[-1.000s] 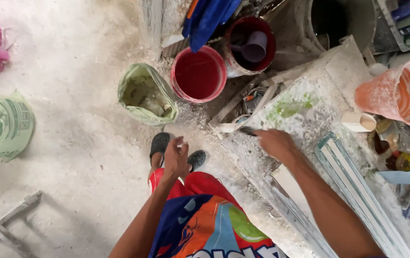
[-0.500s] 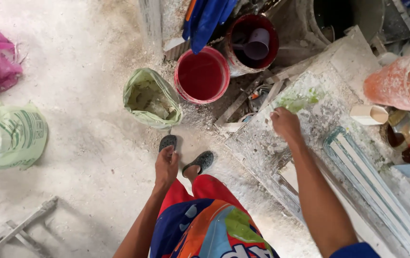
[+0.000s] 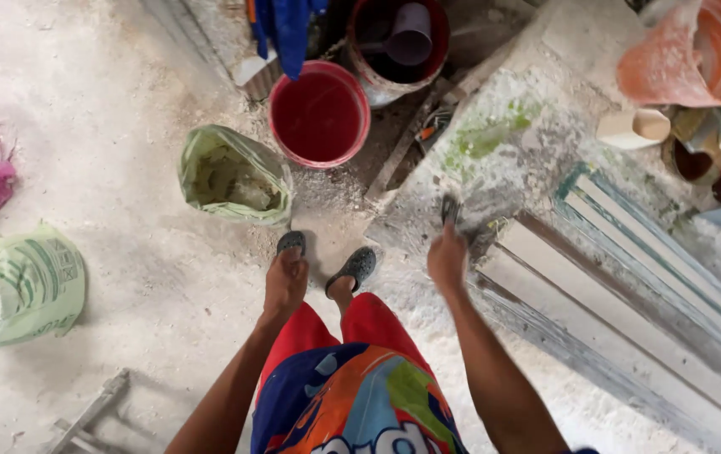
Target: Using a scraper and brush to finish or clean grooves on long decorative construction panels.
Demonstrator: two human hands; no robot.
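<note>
right hand point(image 3: 447, 259) closed on a dark flat tool point(image 3: 450, 208) over the dusty white slab point(image 3: 512, 168); left hand point(image 3: 285, 282) hangs empty above the sandals point(image 3: 352, 267) | ahead: green sack point(image 3: 230, 176) just beside red bucket point(image 3: 320, 115) | right: long white mouldings point(image 3: 629, 277) | floor point(image 3: 100, 101) is powdery

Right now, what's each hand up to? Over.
Right hand gripping a dark flat tool over the dusty worktable. Left hand empty, hanging loose above the sandals. Red bucket and green sack ahead on the floor.
</note>
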